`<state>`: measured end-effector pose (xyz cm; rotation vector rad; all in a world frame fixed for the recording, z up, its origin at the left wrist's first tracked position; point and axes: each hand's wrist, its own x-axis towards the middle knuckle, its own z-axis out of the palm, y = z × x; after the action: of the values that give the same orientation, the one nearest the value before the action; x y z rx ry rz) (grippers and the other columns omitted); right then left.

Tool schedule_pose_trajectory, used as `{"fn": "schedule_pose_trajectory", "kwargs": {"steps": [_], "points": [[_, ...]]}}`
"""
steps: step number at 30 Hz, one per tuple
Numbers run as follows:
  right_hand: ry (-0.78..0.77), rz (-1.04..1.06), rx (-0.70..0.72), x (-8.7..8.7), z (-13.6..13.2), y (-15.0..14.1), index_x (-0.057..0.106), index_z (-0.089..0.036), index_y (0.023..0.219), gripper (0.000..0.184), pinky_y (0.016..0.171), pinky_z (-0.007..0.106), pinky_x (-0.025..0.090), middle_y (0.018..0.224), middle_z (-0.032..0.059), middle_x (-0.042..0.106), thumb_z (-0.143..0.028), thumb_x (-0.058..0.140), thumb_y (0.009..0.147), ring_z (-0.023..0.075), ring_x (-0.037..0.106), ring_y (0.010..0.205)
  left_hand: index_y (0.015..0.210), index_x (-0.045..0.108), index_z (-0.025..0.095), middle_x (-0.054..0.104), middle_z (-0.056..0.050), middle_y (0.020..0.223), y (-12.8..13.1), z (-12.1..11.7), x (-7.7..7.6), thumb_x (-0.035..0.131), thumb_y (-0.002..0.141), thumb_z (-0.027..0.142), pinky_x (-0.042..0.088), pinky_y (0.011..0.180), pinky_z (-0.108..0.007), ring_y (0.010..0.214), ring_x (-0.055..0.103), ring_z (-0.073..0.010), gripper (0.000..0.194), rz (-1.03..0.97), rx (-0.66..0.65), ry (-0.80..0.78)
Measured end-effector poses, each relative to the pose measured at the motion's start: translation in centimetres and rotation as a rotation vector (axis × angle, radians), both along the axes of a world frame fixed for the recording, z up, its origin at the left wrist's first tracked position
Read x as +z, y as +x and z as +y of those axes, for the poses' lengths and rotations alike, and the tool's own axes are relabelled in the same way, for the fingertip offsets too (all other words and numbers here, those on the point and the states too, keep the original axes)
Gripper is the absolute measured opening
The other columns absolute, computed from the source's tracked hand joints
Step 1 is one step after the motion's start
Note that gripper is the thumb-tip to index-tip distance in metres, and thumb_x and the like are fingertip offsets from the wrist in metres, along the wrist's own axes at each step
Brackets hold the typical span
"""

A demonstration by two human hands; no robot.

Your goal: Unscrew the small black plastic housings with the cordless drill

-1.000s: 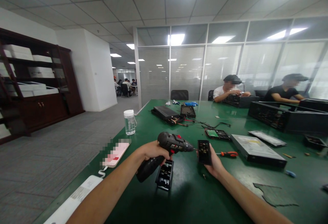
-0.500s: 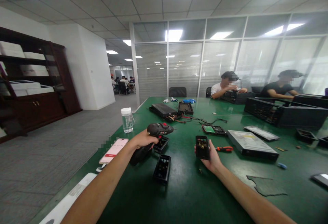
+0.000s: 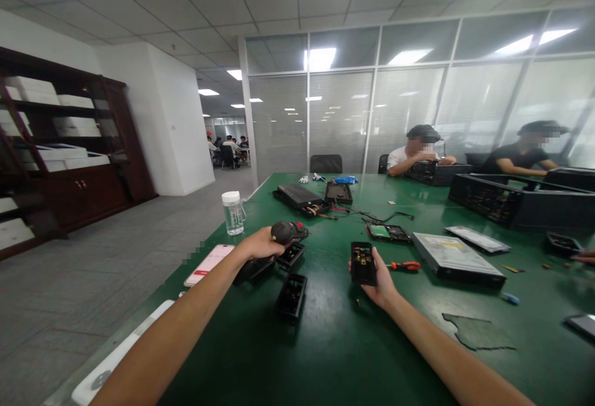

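Observation:
My left hand (image 3: 260,246) is closed round the grip of a black cordless screwdriver with a red switch (image 3: 287,232), its lower end down on the green table (image 3: 325,356) beside a small black plastic part (image 3: 290,255). My right hand (image 3: 382,283) holds a small black rectangular part (image 3: 363,263) upright, its open face with brass bits turned toward me. A second black frame part (image 3: 292,295) lies on the table between my forearms.
An orange-handled screwdriver (image 3: 405,265) lies right of my right hand, then a flat drive unit (image 3: 458,260) and an open circuit board (image 3: 388,231). A phone (image 3: 209,264) and a water bottle (image 3: 232,212) are at the left edge. Two people work at black cases far right.
My left hand has swung the power screwdriver away from the part in my right hand, leftward and down to the table. The right hand keeps its part upright.

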<state>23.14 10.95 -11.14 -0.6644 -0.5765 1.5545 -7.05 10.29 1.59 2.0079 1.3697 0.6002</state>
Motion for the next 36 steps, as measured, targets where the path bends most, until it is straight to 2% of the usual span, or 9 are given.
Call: {"fn": "schedule_pose_trajectory", "kwargs": {"steps": [5,12,14,16,19,24,30,33,36], "points": [[0.007,-0.074,0.090,1.3,-1.5,-0.7,0.059,-0.014,0.088,0.034,0.072,0.035,0.048,0.076,0.0099,0.065,-0.044,0.051,0.076,0.0213,0.062,0.072,0.066,0.054,0.014,0.051,0.002,0.050,0.2,-3.0,-0.3,0.051,0.058,0.019,0.036,0.047,-0.021,0.047,0.049,-0.0112,0.010,-0.086,0.013,-0.011],[0.085,-0.318,0.823,2.8,-8.4,-5.0,0.052,-0.014,0.096,0.037,0.070,0.045,0.044,0.081,0.0141,0.065,-0.039,0.059,0.070,0.0282,0.063,0.074,0.073,0.055,0.013,0.054,0.001,0.057,-1.7,-8.6,0.0,0.051,0.059,0.020,0.038,0.049,-0.022,0.049,0.050,-0.0105,0.016,-0.185,0.046,-0.040],[0.024,-0.402,0.845,2.6,-10.1,-6.3,0.051,-0.013,0.097,0.039,0.067,0.040,0.045,0.083,0.0151,0.065,-0.043,0.054,0.073,0.0257,0.063,0.072,0.073,0.055,0.013,0.053,0.002,0.055,-2.4,-9.6,0.3,0.052,0.058,0.020,0.038,0.048,-0.022,0.049,0.049,-0.0109,0.016,-0.174,0.058,-0.011],[-0.056,-0.432,0.786,2.5,-11.1,-6.8,0.053,-0.009,0.093,0.048,0.069,0.034,0.045,0.081,0.0168,0.064,-0.053,0.044,0.076,0.0229,0.062,0.075,0.072,0.055,0.013,0.053,0.002,0.055,-3.1,-10.3,0.6,0.051,0.059,0.020,0.038,0.048,-0.022,0.049,0.049,-0.0106,0.015,-0.193,0.074,-0.009],[-0.048,-0.496,0.534,2.5,-11.6,-5.9,0.052,-0.011,0.097,0.050,0.066,0.034,0.045,0.084,0.0145,0.064,-0.055,0.043,0.075,0.0224,0.062,0.074,0.074,0.057,0.013,0.056,0.000,0.061,-3.8,-10.9,1.0,0.051,0.059,0.021,0.039,0.051,-0.023,0.052,0.050,-0.0104,0.018,-0.212,0.080,-0.040],[-0.153,-0.607,0.263,2.5,-10.6,-0.4,0.051,-0.017,0.103,0.049,0.072,0.034,0.044,0.093,0.0092,0.063,-0.054,0.050,0.071,0.0219,0.060,0.083,0.072,0.058,0.013,0.054,0.001,0.054,-4.6,-11.3,1.5,0.052,0.061,0.023,0.038,0.053,-0.023,0.052,0.049,-0.0112,0.017,-0.198,0.096,-0.049],[0.007,-1.318,-0.157,0.3,-6.0,6.3,0.054,-0.019,0.090,0.043,0.076,0.034,0.041,0.087,0.0083,0.062,-0.056,0.036,0.077,0.0239,0.056,0.088,0.076,0.059,0.014,0.055,0.002,0.057,-4.9,-10.6,1.0,0.053,0.062,0.024,0.039,0.057,-0.023,0.054,0.050,-0.0111,0.018,-0.267,0.043,-0.069],[0.061,-1.689,-0.195,-0.9,-3.3,7.8,0.055,-0.019,0.080,0.046,0.073,0.036,0.041,0.079,0.0085,0.061,-0.052,0.023,0.082,0.0238,0.058,0.079,0.074,0.060,0.013,0.055,0.001,0.057,-5.0,-10.2,0.8,0.054,0.062,0.025,0.039,0.058,-0.024,0.055,0.050,-0.0113,0.018,-0.261,0.056,-0.058],[0.082,-1.762,-0.214,-1.0,-2.5,7.9,0.057,-0.016,0.078,0.044,0.076,0.040,0.040,0.080,0.0133,0.060,-0.052,0.030,0.079,0.0283,0.057,0.082,0.076,0.061,0.013,0.056,0.000,0.058,-5.4,-9.7,0.8,0.055,0.062,0.027,0.040,0.057,-0.024,0.055,0.051,-0.0117,0.021,-0.258,0.063,-0.045]]}}
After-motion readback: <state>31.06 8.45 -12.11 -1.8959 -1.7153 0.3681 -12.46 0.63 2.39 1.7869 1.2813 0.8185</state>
